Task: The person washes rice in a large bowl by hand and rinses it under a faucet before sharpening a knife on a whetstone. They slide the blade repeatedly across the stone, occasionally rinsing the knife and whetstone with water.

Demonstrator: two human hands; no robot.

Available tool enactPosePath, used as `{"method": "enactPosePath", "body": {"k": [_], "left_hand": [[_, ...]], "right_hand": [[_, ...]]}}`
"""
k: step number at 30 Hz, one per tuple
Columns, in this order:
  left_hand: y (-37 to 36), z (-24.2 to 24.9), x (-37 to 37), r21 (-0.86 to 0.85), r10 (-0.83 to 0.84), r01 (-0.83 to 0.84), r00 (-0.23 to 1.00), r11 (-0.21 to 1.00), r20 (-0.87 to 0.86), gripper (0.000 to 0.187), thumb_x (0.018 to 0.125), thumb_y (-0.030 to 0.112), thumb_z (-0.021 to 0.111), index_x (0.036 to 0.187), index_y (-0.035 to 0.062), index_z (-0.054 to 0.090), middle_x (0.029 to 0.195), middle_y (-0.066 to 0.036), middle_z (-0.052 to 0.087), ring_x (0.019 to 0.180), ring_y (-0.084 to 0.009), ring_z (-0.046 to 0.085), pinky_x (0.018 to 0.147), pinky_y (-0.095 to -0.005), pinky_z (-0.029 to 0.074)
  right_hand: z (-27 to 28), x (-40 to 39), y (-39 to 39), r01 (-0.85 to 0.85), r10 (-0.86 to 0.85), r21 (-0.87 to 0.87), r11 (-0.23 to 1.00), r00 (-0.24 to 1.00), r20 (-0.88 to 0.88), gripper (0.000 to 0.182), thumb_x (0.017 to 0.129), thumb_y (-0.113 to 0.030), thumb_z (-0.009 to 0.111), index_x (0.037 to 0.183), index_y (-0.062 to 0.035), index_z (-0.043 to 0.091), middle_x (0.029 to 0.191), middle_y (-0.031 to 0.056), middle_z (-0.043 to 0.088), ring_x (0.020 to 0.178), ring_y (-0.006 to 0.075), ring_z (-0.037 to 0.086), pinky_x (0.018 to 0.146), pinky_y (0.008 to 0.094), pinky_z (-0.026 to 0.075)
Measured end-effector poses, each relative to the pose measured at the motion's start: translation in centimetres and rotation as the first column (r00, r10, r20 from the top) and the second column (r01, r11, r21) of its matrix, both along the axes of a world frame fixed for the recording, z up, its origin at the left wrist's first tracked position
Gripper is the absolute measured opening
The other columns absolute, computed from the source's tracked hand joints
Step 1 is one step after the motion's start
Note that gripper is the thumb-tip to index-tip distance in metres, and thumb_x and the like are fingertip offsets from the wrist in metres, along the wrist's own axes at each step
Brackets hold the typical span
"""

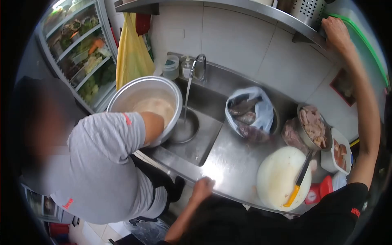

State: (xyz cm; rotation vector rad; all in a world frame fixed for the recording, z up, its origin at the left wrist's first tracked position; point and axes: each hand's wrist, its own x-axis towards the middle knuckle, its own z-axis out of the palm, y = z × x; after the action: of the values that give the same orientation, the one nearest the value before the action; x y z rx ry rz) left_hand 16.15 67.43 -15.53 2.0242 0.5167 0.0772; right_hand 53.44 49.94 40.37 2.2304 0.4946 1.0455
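My right hand (338, 32) is raised to the far end of the steel shelf (245, 9), beside a perforated steel cylinder (307, 11) and a green-rimmed translucent plastic piece (363, 45). Its fingers are curled; what they grip is hidden. Down by the sink counter's front edge, my left hand (203, 190) is closed, with nothing visible in it. A yellow-handled knife (298, 179) lies across a round white cutting board (277, 179). Behind it, a bowl of cut meat (314, 128) stands beside more raw meat (293, 136).
A co-worker (106, 159) on the left reaches into a large pot (175, 92) of cloudy liquid. Water runs from the tap (200, 61) into the sink (204, 153). Bagged fish (246, 114), a white tub (339, 153) and a red scale (320, 191) occupy the counter (228, 163).
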Motion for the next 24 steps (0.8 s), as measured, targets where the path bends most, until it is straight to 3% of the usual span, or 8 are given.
{"method": "enactPosePath", "body": {"k": [6, 9, 13, 15, 16, 18, 21, 24], "left_hand": [[0.1, 1.8, 0.0, -0.100, 0.007, -0.017, 0.995, 0.995, -0.103, 0.032, 0.092, 0.031, 0.065, 0.095, -0.0010, 0.070, 0.092, -0.023, 0.070, 0.088, -0.0378, 0.068, 0.080, -0.0432, 0.053], [0.3, 3.1, 0.6, -0.121, 0.030, -0.044, 0.993, 0.992, -0.113, 0.032, 0.092, 0.030, 0.066, 0.096, -0.0015, 0.071, 0.092, -0.022, 0.071, 0.088, -0.0367, 0.069, 0.080, -0.0431, 0.053], [1.3, 3.9, 2.9, -0.204, 0.040, -0.040, 0.999, 0.978, 0.000, 0.032, 0.091, 0.030, 0.068, 0.097, -0.0013, 0.071, 0.085, -0.018, 0.071, 0.074, -0.0280, 0.066, 0.069, -0.0385, 0.051], [1.6, 6.4, 5.3, -0.288, 0.045, -0.026, 0.997, 0.957, 0.058, 0.031, 0.094, 0.030, 0.066, 0.098, -0.0008, 0.071, 0.079, -0.012, 0.070, 0.065, -0.0176, 0.060, 0.062, -0.0335, 0.046], [1.8, 7.0, 6.9, -0.341, 0.011, 0.030, 0.993, 0.940, 0.119, 0.032, 0.096, 0.030, 0.064, 0.100, -0.0018, 0.070, 0.084, -0.012, 0.071, 0.071, -0.0167, 0.062, 0.068, -0.0322, 0.048], [2.5, 8.2, 10.1, -0.433, -0.036, 0.138, 0.971, 0.891, 0.235, 0.035, 0.100, 0.029, 0.060, 0.105, -0.0039, 0.069, 0.095, -0.011, 0.072, 0.084, -0.0149, 0.065, 0.081, -0.0294, 0.051], [3.7, 12.9, 15.6, -0.855, 0.048, 0.278, 0.942, 0.438, 0.331, 0.048, 0.104, 0.039, 0.049, 0.127, -0.0030, 0.056, 0.111, -0.014, 0.068, 0.099, -0.0235, 0.067, 0.088, -0.0352, 0.053], [5.3, 13.4, 21.3, -0.919, 0.289, 0.395, 0.879, 0.008, 0.380, 0.047, 0.105, 0.036, 0.047, 0.133, -0.0017, 0.048, 0.116, -0.017, 0.066, 0.105, -0.0271, 0.067, 0.088, -0.0382, 0.055]], "right_hand": [[0.2, -3.5, -1.5, -0.298, 0.298, 0.060, 0.953, 0.954, -0.003, 0.034, 0.066, 0.000, 0.070, 0.099, -0.0018, 0.062, 0.101, 0.0203, 0.063, 0.100, 0.0379, 0.061, 0.089, 0.0452, 0.050], [-0.1, -5.3, -4.7, -0.523, 0.559, 0.317, 0.792, 0.829, -0.030, 0.044, 0.066, -0.006, 0.075, 0.109, -0.0046, 0.068, 0.108, 0.0182, 0.066, 0.104, 0.0339, 0.064, 0.087, 0.0399, 0.053], [-1.2, -14.2, -5.4, -0.753, 0.751, 0.003, 0.657, 0.655, 0.083, 0.038, 0.074, -0.036, 0.083, 0.096, -0.0057, 0.077, 0.086, 0.0109, 0.076, 0.068, 0.0190, 0.071, 0.057, 0.0266, 0.055], [-6.3, -16.6, -4.6, -0.760, 0.765, 0.248, 0.600, 0.637, 0.101, 0.035, 0.072, -0.021, 0.082, 0.103, -0.0076, 0.075, 0.097, 0.0153, 0.074, 0.084, 0.0221, 0.071, 0.066, 0.0287, 0.055], [-10.3, -18.9, -3.3, -0.605, 0.631, 0.470, 0.642, 0.766, 0.124, 0.045, 0.065, -0.009, 0.079, 0.110, -0.0102, 0.076, 0.104, 0.0195, 0.072, 0.102, 0.0287, 0.068, 0.083, 0.0385, 0.055], [-13.9, -18.8, -1.9, -0.550, 0.738, 0.596, 0.585, 0.666, -0.110, 0.044, 0.065, -0.003, 0.080, 0.108, -0.0048, 0.075, 0.116, 0.0219, 0.069, 0.107, 0.0322, 0.067, 0.093, 0.0399, 0.052], [-22.6, -14.2, 1.9, -0.525, 0.879, 0.757, 0.389, 0.457, -0.135, 0.040, 0.059, -0.008, 0.085, 0.098, -0.0073, 0.078, 0.108, 0.0181, 0.072, 0.095, 0.0299, 0.071, 0.084, 0.0367, 0.056], [-33.1, -10.6, 7.3, -0.382, 0.915, 0.896, 0.226, 0.398, -0.061, 0.035, 0.060, -0.009, 0.085, 0.094, -0.0064, 0.078, 0.104, 0.0170, 0.072, 0.091, 0.0296, 0.072, 0.081, 0.0349, 0.057]]}}
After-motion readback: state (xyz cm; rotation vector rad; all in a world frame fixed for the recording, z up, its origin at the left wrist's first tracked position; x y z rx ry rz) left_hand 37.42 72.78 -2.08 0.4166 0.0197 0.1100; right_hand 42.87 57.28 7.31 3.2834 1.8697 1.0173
